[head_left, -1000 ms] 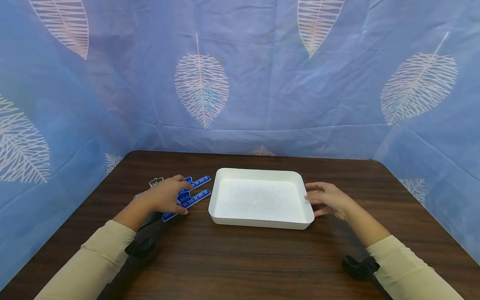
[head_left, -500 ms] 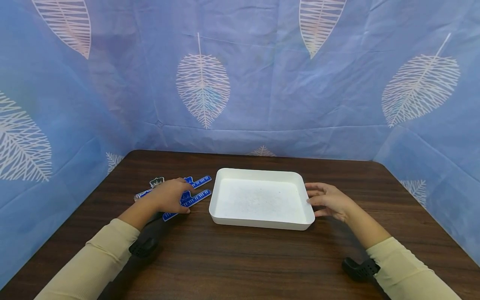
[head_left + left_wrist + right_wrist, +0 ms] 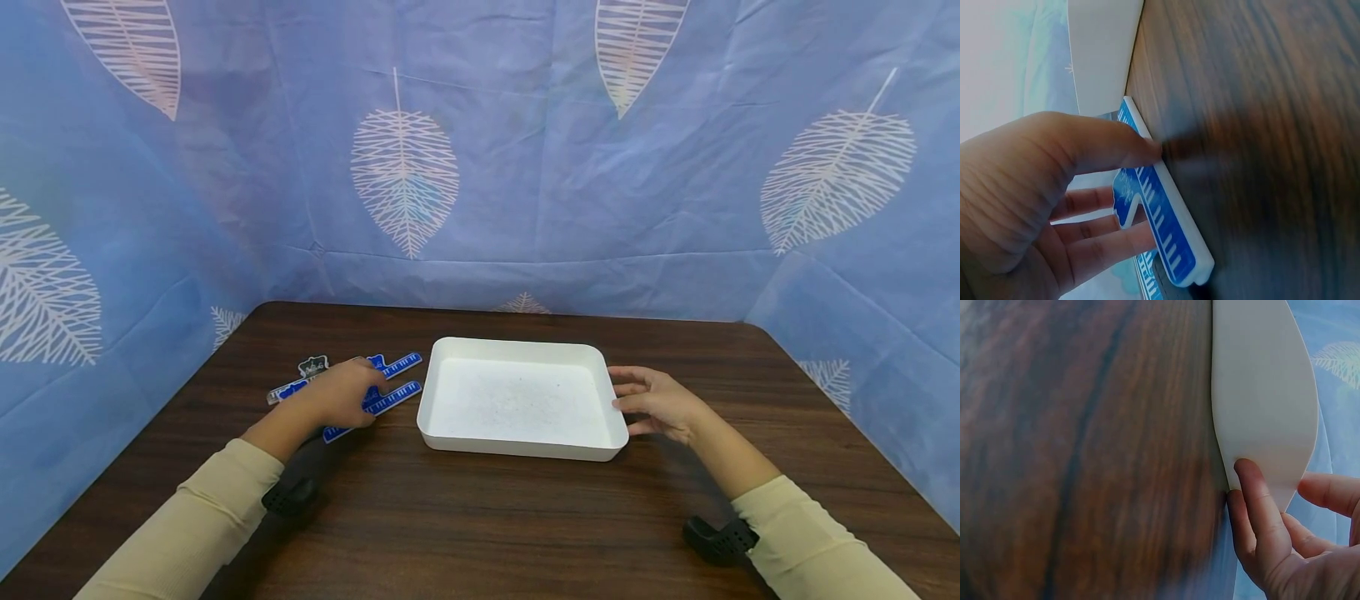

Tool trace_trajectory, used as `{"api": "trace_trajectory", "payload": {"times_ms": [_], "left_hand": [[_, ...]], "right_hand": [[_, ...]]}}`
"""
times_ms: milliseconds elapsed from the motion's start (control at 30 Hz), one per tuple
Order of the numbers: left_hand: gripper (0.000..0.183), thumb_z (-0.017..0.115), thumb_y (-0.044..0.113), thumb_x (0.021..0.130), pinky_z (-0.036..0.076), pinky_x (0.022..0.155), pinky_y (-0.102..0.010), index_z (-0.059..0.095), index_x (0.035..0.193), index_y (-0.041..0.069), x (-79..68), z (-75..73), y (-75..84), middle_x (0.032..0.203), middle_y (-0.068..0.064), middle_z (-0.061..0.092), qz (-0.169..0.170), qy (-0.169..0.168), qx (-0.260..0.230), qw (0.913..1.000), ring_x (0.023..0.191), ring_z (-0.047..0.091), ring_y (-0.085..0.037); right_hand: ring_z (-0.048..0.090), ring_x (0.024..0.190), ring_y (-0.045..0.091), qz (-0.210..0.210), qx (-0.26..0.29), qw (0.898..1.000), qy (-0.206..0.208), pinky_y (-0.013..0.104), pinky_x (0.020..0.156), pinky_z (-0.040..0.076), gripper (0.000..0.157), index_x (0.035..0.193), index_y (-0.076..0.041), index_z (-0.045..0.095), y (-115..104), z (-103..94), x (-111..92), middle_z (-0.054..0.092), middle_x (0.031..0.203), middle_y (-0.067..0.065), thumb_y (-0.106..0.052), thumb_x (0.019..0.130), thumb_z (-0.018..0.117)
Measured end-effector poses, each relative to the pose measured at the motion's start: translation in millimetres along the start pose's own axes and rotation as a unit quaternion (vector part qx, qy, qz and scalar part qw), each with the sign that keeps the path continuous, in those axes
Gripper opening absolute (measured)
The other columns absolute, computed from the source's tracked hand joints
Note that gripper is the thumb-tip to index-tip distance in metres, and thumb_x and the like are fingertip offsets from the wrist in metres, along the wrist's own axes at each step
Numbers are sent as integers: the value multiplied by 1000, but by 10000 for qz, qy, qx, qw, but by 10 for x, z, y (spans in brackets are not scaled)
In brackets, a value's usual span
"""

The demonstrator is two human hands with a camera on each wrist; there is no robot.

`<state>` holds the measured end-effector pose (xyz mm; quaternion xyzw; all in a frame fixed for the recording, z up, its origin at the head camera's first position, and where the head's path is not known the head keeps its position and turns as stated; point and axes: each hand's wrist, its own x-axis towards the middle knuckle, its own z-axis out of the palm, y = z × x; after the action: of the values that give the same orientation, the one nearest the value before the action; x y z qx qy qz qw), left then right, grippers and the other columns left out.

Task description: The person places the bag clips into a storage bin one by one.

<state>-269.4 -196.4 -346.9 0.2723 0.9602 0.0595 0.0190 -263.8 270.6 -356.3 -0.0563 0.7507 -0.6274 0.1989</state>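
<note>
My left hand (image 3: 341, 396) is over the blue pieces left of the tray. It pinches the near blue strip with white piano-key marks (image 3: 1169, 231), a long flat piece with a shaped bump on one side. In the left wrist view the thumb lies on its near edge and fingers reach to the far side. Another blue strip (image 3: 403, 363) lies just behind it. My right hand (image 3: 660, 404) has its fingertips against the right end of a shallow white tray (image 3: 517, 446). In the right wrist view, loosely bent fingers touch the tray's outer wall (image 3: 1266, 381).
Behind the left forearm lie a further blue strip (image 3: 287, 390) and a small dark piece with a pale outline (image 3: 312, 365). All stand on a dark wooden table (image 3: 510, 525). A blue cloth with white leaves (image 3: 487, 167) hangs behind it.
My left hand's fingers have drawn in slightly on the near blue strip. The white tray and the right hand have hardly moved.
</note>
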Motion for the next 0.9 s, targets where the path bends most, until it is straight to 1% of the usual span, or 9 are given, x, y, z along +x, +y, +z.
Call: {"api": "trace_trajectory", "payload": {"times_ms": [167, 267, 433, 567, 667, 900], "left_hand": [[33, 82, 14, 72, 50, 91, -47, 73, 104, 9, 21, 15, 17, 102, -7, 65, -93, 8, 50, 9999, 102, 59, -28], [33, 83, 15, 71, 50, 91, -47, 74, 103, 9, 30, 8, 36, 102, -6, 65, -181, -55, -3, 9998, 100, 59, -27], [33, 83, 16, 71, 51, 88, -46, 73, 102, 10, 34, -17, 24, 104, -7, 65, -137, -82, 44, 9999, 99, 59, -27], [33, 83, 14, 71, 53, 84, -46, 73, 103, 10, 23, -58, -1, 104, -9, 64, -98, -25, 94, 9999, 94, 60, -25], [34, 83, 15, 72, 54, 82, -45, 73, 103, 10, 9, -93, -5, 103, -8, 63, -161, -21, 40, 9999, 90, 59, -23], [33, 83, 16, 72, 54, 83, -46, 74, 104, 11, -19, -191, 5, 102, -9, 63, -128, 55, 175, 9997, 88, 58, -22]], "right_hand": [[64, 103, 28, -9, 1, 10000, 12, 49, 80, 55, 76, 152, 4, 13, -1, 3, -9, 30, 145, 37, 0, 93, 59], [64, 103, 28, -10, -10, 10000, 8, 48, 80, 55, 75, 152, 4, 12, 2, 6, -10, 31, 145, 37, 0, 93, 59], [65, 102, 28, -3, -40, 10000, 25, 46, 78, 56, 75, 153, 3, 13, 2, 13, -7, 31, 145, 37, 0, 94, 59], [64, 103, 28, 0, -73, 10000, 53, 46, 78, 56, 74, 153, 3, 13, -5, 18, -5, 31, 145, 37, 0, 94, 58], [64, 103, 28, 9, -92, 9999, 69, 46, 78, 56, 74, 153, 4, 13, -7, 21, -7, 30, 146, 36, 0, 94, 58], [63, 104, 27, 1, -108, 9999, 54, 47, 79, 56, 73, 152, 4, 15, -10, 23, -3, 28, 148, 35, 0, 94, 58]]}}
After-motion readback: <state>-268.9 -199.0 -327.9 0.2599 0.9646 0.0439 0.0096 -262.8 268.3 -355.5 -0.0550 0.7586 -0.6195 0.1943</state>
